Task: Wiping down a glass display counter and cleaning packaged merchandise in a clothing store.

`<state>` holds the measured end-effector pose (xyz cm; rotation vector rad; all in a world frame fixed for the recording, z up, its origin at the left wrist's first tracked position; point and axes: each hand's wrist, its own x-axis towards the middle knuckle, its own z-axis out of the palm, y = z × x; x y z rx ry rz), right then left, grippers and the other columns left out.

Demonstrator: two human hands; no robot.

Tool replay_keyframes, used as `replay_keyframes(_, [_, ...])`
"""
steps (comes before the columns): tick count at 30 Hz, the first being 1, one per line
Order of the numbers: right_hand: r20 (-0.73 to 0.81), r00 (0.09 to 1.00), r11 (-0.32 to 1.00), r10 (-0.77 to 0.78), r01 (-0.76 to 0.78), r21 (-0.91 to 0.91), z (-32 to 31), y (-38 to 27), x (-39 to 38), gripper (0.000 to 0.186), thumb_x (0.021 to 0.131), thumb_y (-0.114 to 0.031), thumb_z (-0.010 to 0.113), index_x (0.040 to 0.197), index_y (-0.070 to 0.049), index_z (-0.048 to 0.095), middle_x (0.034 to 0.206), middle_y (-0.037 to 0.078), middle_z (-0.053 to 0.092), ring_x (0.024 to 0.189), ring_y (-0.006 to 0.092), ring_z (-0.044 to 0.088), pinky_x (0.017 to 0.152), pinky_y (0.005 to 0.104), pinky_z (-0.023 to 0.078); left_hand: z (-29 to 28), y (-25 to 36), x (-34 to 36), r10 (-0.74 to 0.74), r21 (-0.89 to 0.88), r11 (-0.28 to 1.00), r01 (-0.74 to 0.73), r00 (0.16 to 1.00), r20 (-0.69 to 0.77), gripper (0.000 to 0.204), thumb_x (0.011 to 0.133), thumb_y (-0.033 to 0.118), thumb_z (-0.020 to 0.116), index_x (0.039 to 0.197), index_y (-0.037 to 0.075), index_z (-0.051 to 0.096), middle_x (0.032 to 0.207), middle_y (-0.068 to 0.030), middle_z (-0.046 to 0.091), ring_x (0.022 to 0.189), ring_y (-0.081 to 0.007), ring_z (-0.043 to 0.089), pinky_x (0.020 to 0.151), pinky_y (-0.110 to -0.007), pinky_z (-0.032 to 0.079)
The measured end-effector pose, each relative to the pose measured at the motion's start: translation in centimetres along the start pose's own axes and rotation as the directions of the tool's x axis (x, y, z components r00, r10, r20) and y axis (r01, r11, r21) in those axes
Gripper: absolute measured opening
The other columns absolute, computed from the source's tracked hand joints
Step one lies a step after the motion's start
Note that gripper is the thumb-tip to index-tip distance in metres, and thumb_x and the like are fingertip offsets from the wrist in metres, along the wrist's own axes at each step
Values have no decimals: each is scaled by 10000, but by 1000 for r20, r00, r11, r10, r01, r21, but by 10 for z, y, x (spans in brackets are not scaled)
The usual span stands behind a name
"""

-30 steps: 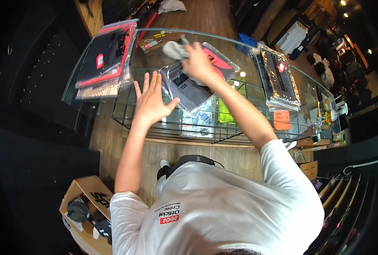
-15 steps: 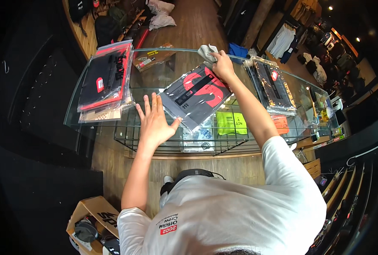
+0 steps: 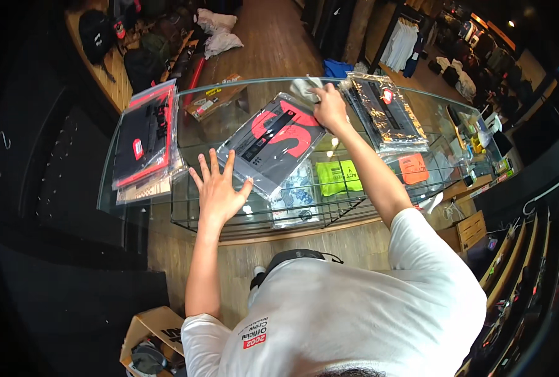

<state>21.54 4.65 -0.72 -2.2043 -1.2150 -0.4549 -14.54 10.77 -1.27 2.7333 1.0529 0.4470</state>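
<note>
My right hand (image 3: pixel 331 108) grips a grey-white cloth (image 3: pixel 304 90) at the far edge of the glass counter (image 3: pixel 211 139). Fingers spread, my left hand (image 3: pixel 218 188) lies on the counter's near part, its thumb by the corner of a plastic-wrapped package. That package, a dark folded garment (image 3: pixel 271 139) with a large red print, lies tilted between my two hands. Left of it is a stack of bagged black and red garments (image 3: pixel 146 135). Beyond my right forearm sits another stack of bagged dark garments (image 3: pixel 386 110).
Under the glass show a yellow-green item (image 3: pixel 338 178), an orange item (image 3: pixel 412 168) and a blue-white bagged item (image 3: pixel 294 201). Small goods (image 3: pixel 477 141) crowd the right end. A cardboard box (image 3: pixel 152 327) stands on the floor at lower left.
The view has shifted a little. The fingers of my left hand are spread wider. My right hand and the cloth stay by the far edge, close to the red-printed package.
</note>
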Motion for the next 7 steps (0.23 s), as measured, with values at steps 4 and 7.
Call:
replay_keyframes(4, [-195, 981, 986, -20, 51, 156, -29, -1, -21, 526, 742, 23, 617, 1230, -167, 669, 1176, 174, 544, 1120, 402, 572, 929, 493, 519, 10, -7, -6, 208, 37, 978, -204, 969, -137, 831, 830, 459, 693, 1545, 135, 419, 1658, -252, 177, 1542, -459, 95, 1213, -657, 24])
replay_keyframes(7, [-79, 997, 985, -7, 20, 171, -63, -4, -53, 545, 739, -11, 658, 1253, -194, 665, 1178, 170, 560, 1178, 375, 575, 1002, 448, 485, -13, 16, -12, 426, -121, 892, -435, 900, -90, 873, 814, 458, 720, 1561, 153, 386, 1670, -206, 182, 1554, -432, 73, 1226, -639, 0])
